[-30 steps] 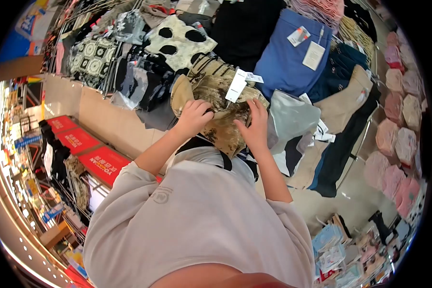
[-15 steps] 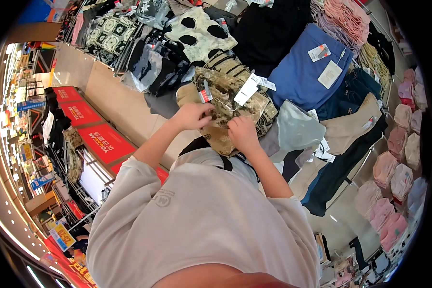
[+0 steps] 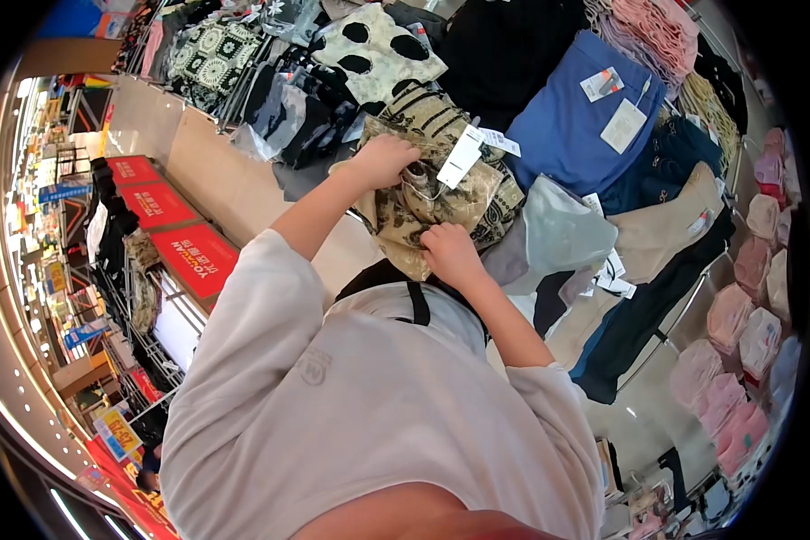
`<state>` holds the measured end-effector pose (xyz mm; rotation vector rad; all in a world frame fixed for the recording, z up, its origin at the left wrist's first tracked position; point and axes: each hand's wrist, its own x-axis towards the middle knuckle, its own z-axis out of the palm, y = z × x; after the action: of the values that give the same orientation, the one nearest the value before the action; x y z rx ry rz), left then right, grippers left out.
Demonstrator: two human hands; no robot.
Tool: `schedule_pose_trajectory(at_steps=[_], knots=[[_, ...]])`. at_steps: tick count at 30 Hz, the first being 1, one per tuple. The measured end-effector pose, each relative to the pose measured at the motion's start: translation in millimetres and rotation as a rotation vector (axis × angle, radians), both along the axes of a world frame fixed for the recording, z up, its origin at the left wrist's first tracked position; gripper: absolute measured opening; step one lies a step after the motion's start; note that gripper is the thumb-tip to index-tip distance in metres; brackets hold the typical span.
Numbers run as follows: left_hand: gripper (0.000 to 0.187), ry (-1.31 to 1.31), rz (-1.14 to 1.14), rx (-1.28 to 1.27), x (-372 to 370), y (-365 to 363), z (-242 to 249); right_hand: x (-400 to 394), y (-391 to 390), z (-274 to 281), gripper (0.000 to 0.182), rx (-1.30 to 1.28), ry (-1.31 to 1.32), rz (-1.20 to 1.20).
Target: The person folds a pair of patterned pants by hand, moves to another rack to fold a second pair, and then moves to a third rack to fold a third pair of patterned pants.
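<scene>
A folded tan garment with a dark print [image 3: 441, 205] lies at the near edge of the display, in front of my body. White paper tags [image 3: 462, 157] hang from it on a thin string. My left hand [image 3: 387, 160] is closed on its upper left part, with the fingertips partly hidden in the folds. Lower down, my right hand [image 3: 453, 255] pinches the cloth near the edge closest to me. Beside the garment on the right lies a pale grey-green item [image 3: 562, 236] with a shiny surface.
Blue folded trousers [image 3: 571, 121] with tags, a black garment [image 3: 504, 58] and a white cloth with black spots [image 3: 378, 54] lie farther back. Pink packets [image 3: 733, 315] hang at the right. Red boxes [image 3: 193, 259] stand on the floor at left.
My left hand has moved up and away from me along the garment, covering the spot near its red-and-white label. My right hand stays at the near edge, slightly lower.
</scene>
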<state>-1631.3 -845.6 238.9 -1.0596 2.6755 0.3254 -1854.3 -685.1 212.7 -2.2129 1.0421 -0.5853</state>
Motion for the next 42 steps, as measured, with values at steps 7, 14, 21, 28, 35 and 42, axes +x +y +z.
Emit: schedule_pose_trajectory(at_steps=[7, 14, 21, 28, 35, 42], knots=[[0.037, 0.148, 0.196, -0.025, 2, 70, 47, 6, 24, 27, 0.047, 0.248, -0.282, -0.412], [0.030, 0.345, 0.400, -0.187, 37, 175, 101, 65, 49, 88, 0.097, 0.116, -0.232, -0.376], [0.039, 0.373, 0.734, -0.152, 144, 327, 135, 192, 145, 119, 0.054, 0.361, -0.447, -0.020], [0.058, 0.574, 1.195, 0.333, 234, 544, 187, 298, 269, 133, 0.036, 0.477, -0.305, 0.628], [0.099, 1.727, 1.198, 0.759, 292, 756, 171, 380, 352, 224, 0.031, 0.888, -0.233, 1.083], [0.112, 2.011, 1.240, -0.026, 274, 801, 198, 430, 372, 239, 0.035, 1.338, -0.282, 1.005]])
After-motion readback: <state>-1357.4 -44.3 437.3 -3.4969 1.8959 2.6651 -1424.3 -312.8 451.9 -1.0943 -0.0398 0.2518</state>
